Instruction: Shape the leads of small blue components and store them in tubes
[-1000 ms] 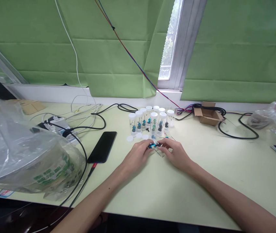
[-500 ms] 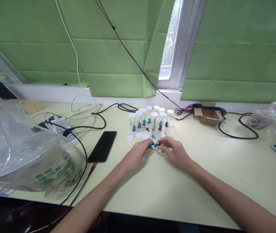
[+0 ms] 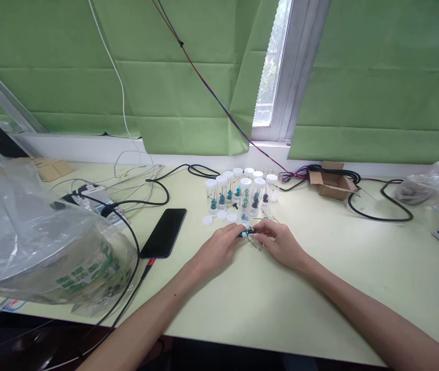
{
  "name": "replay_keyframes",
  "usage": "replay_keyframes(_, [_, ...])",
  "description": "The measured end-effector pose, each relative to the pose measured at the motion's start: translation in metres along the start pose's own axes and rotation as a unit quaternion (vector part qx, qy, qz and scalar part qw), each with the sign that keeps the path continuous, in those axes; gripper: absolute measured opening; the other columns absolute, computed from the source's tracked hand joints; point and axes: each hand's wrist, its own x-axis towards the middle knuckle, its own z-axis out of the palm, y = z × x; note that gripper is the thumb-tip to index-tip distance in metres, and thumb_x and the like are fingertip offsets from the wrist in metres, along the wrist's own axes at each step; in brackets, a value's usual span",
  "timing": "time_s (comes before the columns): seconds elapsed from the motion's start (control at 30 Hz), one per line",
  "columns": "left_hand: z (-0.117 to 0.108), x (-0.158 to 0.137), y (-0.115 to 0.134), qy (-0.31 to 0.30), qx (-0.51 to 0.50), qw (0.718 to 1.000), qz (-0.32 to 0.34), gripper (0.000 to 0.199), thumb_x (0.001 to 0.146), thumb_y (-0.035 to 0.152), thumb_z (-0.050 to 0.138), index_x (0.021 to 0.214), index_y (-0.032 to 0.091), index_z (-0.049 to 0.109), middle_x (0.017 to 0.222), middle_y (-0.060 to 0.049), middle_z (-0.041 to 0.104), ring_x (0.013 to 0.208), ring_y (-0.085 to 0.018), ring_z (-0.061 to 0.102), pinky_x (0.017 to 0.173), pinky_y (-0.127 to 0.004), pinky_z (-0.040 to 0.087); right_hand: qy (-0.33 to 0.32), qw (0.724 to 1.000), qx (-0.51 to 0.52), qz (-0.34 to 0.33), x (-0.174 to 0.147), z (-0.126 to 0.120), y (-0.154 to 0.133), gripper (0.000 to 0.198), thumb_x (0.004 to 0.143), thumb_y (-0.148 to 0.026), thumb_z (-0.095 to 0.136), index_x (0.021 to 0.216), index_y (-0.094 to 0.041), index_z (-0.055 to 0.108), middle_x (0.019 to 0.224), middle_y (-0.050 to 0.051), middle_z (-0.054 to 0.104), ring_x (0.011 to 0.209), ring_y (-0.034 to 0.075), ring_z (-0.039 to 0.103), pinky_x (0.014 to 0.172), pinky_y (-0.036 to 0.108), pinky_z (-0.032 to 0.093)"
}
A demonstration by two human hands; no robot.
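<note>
- While the left hand (image 3: pixel 220 247) is pinching one end of a blue-and-black part (image 3: pixel 250 231), the right hand's (image 3: pixel 280 242) fingertips are gripping the other.
- Capped tubes (image 3: pixel 245 195) are standing just beyond.

Your left hand (image 3: pixel 219 247) is bare — so is your left forearm (image 3: pixel 146 330), with one small dark spot (image 3: pixel 175 295) up from that hand. Right of it, your right hand (image 3: pixel 281 245) and right forearm (image 3: pixel 358 304) are bare — slim, tapering to the wrist.
</note>
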Motion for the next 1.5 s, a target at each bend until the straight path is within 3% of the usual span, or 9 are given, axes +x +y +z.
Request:
replay_keyframes(0.23, [-0.001, 0.001, 0.0, -0.001, 0.0, 1.0, 0.007, 0.027, 0.097, 0.014, 0.039, 0.113, 0.021, 0.059, 0.099, -0.006, 0.064, 0.088, -0.019, 0.06, 0.075, -0.029, 0.046, -0.011, 0.998, 0.04, 0.039, 0.0, 0.0, -0.004, 0.013, 0.09, -0.031, 0.059, 0.084, -0.019, 0.058, 0.068, -0.002, 0.058, 0.054, 0.011, 0.052, 0.055, 0.026, 0.046])
replay_keyframes(0.53, [0.001, 0.0, 0.003, -0.001, 0.0, 1.0, 0.007, 0.026, 0.097, 0.015, 0.04, 0.115, 0.021, 0.057, 0.1, -0.006, 0.064, 0.089, -0.019, 0.06, 0.075, -0.029, 0.046, -0.016, 0.998, 0.013, 0.061, 0.0, -0.002, -0.008, 0.024, 0.092, -0.039, 0.056, 0.077, -0.019, 0.056, 0.057, -0.005, 0.049, 0.048, 0.011, 0.045, 0.05, 0.025, 0.038])
replay_keyframes(1.0, [0.0, 0.0, 0.006, 0.009, -0.009, 1.0, 0.011, 0.031, 0.095, 0.012, 0.039, 0.119, 0.022, 0.057, 0.104, -0.006, 0.066, 0.092, -0.02, 0.061, 0.077, -0.03, 0.047, 0.004, 0.998, -0.032, 0.054, 0.001, -0.001, -0.009, 0.036, 0.094, -0.041, 0.052, 0.066, -0.02, 0.049, 0.054, -0.004, 0.049, 0.049, 0.01, 0.041, 0.05, 0.025, 0.034])
replay_keyframes(1.3, [0.001, 0.0, 0.007, 0.029, -0.005, 1.0, 0.004, 0.028, 0.094, 0.012, 0.04, 0.113, 0.022, 0.059, 0.096, -0.006, 0.066, 0.086, -0.019, 0.061, 0.072, -0.029, 0.046, 0.013, 0.995, 0.074, 0.066, 0.0, 0.002, -0.011, 0.03, 0.093, -0.048, 0.055, 0.088, -0.019, 0.061, 0.063, -0.002, 0.057, 0.05, 0.012, 0.049, 0.05, 0.026, 0.043])
replay_keyframes(1.5, [0.001, 0.001, 0.008, 0.048, -0.008, 0.999, -0.012, 0.023, 0.094, 0.014, 0.043, 0.107, 0.021, 0.06, 0.09, -0.004, 0.065, 0.08, -0.017, 0.059, 0.069, -0.027, 0.044, 0.002, 0.992, 0.11, 0.054, 0.0, 0.0, -0.008, 0.023, 0.089, -0.04, 0.063, 0.098, -0.018, 0.061, 0.066, -0.002, 0.057, 0.055, 0.012, 0.053, 0.055, 0.026, 0.046])
